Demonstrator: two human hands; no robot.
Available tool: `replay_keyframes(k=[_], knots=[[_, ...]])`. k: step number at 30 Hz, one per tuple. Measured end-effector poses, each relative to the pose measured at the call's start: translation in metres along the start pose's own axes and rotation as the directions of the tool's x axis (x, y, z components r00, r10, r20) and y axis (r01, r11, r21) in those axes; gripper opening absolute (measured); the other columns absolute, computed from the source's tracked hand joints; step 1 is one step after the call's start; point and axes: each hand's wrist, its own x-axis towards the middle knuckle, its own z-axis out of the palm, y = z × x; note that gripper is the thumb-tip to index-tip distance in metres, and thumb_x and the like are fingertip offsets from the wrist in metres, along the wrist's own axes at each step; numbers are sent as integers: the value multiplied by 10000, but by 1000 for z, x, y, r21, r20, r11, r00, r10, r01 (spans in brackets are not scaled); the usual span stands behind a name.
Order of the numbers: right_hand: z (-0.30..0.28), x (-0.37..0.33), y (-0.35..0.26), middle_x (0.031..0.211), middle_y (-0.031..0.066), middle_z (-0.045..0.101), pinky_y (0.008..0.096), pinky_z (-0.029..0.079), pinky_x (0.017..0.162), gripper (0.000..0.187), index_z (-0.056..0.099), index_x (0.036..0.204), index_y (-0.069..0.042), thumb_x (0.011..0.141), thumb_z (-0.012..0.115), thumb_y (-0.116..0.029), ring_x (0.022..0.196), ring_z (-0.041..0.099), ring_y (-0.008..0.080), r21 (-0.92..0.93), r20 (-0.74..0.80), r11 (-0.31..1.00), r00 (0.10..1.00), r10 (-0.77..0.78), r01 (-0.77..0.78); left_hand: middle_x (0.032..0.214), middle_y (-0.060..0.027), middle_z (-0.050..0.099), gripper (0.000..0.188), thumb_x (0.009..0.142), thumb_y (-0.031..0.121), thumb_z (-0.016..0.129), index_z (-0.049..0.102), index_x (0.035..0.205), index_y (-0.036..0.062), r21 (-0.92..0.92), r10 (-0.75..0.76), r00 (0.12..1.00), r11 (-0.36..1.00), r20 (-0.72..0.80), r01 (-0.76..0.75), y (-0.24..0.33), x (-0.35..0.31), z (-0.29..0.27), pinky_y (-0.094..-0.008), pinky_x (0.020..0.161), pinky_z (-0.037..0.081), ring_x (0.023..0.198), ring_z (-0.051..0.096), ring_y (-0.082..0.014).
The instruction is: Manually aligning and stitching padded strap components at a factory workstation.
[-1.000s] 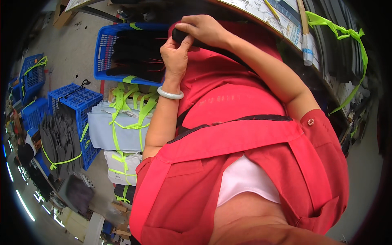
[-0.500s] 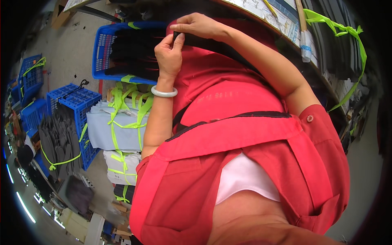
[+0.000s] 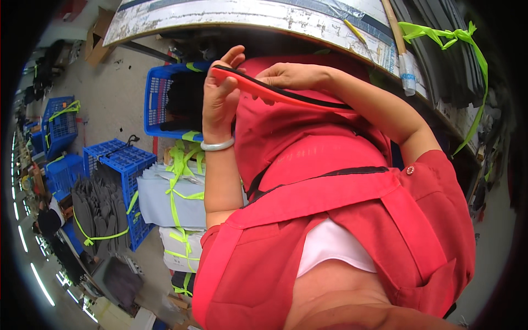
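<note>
Held up in front of the chest below the worktable (image 3: 231, 16), the red fabric strap (image 3: 275, 93) with black edging looked light and floppy, pinched closed at its end by the left hand (image 3: 220, 102) and gripped farther along by the right hand (image 3: 291, 77).

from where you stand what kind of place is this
Likely a garment or footwear workshop: blue plastic crates, bundles of grey cut pieces tied with green tape, and a worn worktable.
</note>
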Motion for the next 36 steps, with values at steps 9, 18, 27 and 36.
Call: replay_keyframes(k=[9, 18, 27, 36], knots=[[-149, -69, 10, 994, 118, 679, 418, 493, 815, 414, 637, 1052, -79, 921, 540, -460, 939, 640, 302, -507, -860, 576, 335, -384, -641, 838, -91, 610, 347, 869, 195, 686, 547, 1119, -3, 193, 522, 849, 827, 80, -527, 240, -35, 62, -350, 722, 452, 758, 537, -197], [-127, -68, 38, 827, 93, 620, 374, 467, 730, 163, 596, 937, -66, 918, 577, -226, 803, 584, 256, -730, -648, 455, 305, -697, -510, 908, -112, 683, 236, 900, 95, 643, 624, 1104, -23, 612, -323, 945, 737, -55, 287, 84, 7, 74, -248, 707, 527, 779, 646, -138], [14, -73, -55, 887, 161, 675, 342, 513, 740, 183, 634, 1034, -29, 924, 577, -163, 802, 655, 297, -561, -460, 790, 701, -545, 247, 944, -136, 693, 229, 882, 107, 664, 641, 1072, -18, 554, -318, 946, 778, -56, 294, 76, 7, 70, -259, 662, 551, 751, 663, -161], [34, -57, -56, 786, 173, 618, 351, 477, 630, 124, 592, 993, -10, 930, 564, -113, 709, 598, 356, -620, -397, 743, 716, -573, 251, 934, -121, 692, 207, 878, 102, 669, 652, 1044, -20, 576, -273, 959, 774, -74, 265, 74, -1, 65, -270, 683, 541, 757, 656, -159]])
